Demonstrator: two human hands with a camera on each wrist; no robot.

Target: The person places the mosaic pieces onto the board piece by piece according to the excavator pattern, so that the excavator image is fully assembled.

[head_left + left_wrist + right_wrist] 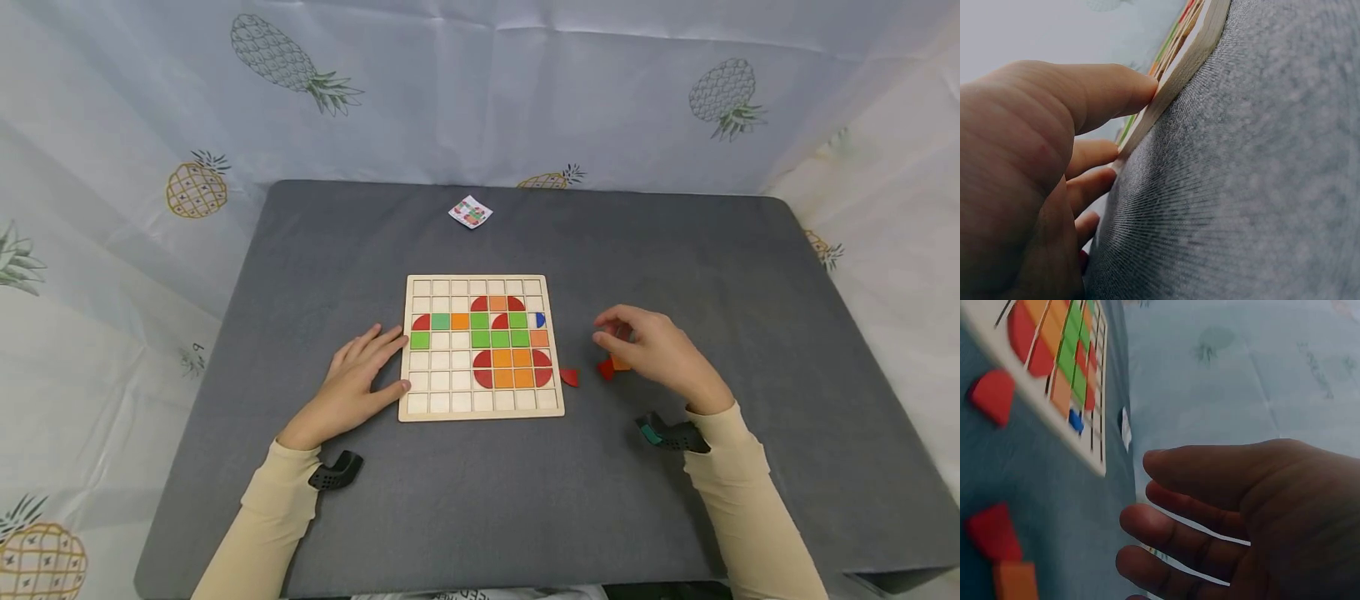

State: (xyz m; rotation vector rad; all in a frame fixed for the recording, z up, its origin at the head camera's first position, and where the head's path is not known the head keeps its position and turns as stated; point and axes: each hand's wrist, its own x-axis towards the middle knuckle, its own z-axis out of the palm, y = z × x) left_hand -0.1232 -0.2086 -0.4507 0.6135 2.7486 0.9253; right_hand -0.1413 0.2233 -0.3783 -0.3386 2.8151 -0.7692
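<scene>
A wooden grid board [440, 402] lies on the table, with red rounded pieces, orange and green squares and a small blue half-round piece [540, 320] in its cells. My left hand [352, 386] rests at the board's left side, its fairly straight fingers and thumb touching the edge. To the right of the board, my right hand [660, 350] hovers with loosely bent fingers. Nothing shows between its thumb and fingers in the right wrist view. Below its fingertips lie a loose red piece [605, 370] and an orange square [621, 364], partly covered by the hand.
Another loose red rounded piece [570, 377] lies by the board's right edge. A small printed card [471, 212] with a coloured pattern sits near the far edge of the grey table [480, 500]. Behind hangs a pineapple-print curtain [480, 100].
</scene>
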